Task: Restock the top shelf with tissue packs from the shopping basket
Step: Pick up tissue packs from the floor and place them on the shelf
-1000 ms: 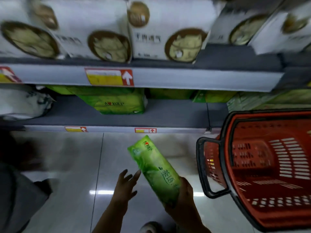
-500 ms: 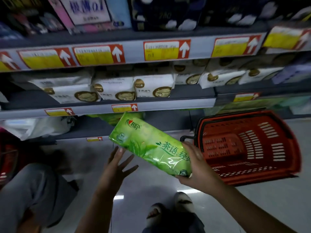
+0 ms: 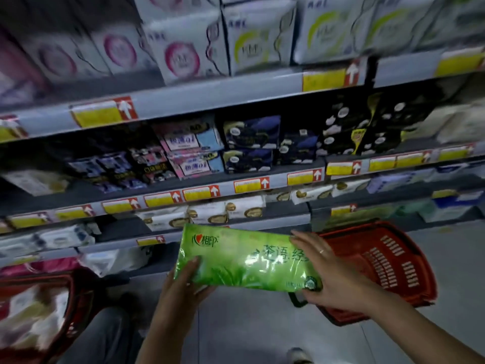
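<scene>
Tissue pack (image 3: 244, 256), green, is already out of the red shopping basket (image 3: 388, 261), held just left of it with left grip (image 3: 183, 287) and right grip (image 3: 328, 274) each clasped round one end. Lifting it onto the top shelf (image 3: 210, 93), well above the basket, appears not yet done.

Our green tissue pack (image 3: 244, 258), leaf-printed with dark green lettering, shines against our orange-red slotted basket (image 3: 388, 264), grey shelves (image 3: 210, 93) and yellow-and-red price tags (image 3: 102, 112).
</scene>
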Demonstrator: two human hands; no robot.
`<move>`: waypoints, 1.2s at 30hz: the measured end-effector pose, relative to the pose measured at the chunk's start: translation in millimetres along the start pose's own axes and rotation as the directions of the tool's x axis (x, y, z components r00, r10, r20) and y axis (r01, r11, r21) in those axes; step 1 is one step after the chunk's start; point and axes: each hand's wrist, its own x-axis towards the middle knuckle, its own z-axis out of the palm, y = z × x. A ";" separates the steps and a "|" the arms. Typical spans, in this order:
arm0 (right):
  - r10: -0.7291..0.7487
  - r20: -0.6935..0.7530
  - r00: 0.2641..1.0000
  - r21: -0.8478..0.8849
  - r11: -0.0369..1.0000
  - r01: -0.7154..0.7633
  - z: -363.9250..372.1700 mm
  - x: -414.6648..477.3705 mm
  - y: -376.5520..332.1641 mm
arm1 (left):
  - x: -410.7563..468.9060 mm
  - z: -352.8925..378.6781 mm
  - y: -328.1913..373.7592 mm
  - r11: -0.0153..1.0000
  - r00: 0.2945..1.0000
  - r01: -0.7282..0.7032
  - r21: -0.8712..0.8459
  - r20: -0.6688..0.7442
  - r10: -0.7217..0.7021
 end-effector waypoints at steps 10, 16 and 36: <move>0.171 -0.415 0.893 0.377 0.926 -0.003 -96.6 -45.8 -75.8 | -90.8 49.4 82.9 0.959 0.954 -0.267 -0.098 0.115 0.277; 0.370 -0.465 0.804 0.777 0.606 0.171 -140.2 -71.7 -120.8 | -134.9 65.5 116.5 0.915 0.921 -0.351 -0.198 0.104 0.375; 0.452 -0.534 0.715 0.840 0.380 0.387 -165.8 -106.3 -172.3 | -197.7 73.3 138.4 0.873 0.850 -0.371 -0.317 0.263 0.457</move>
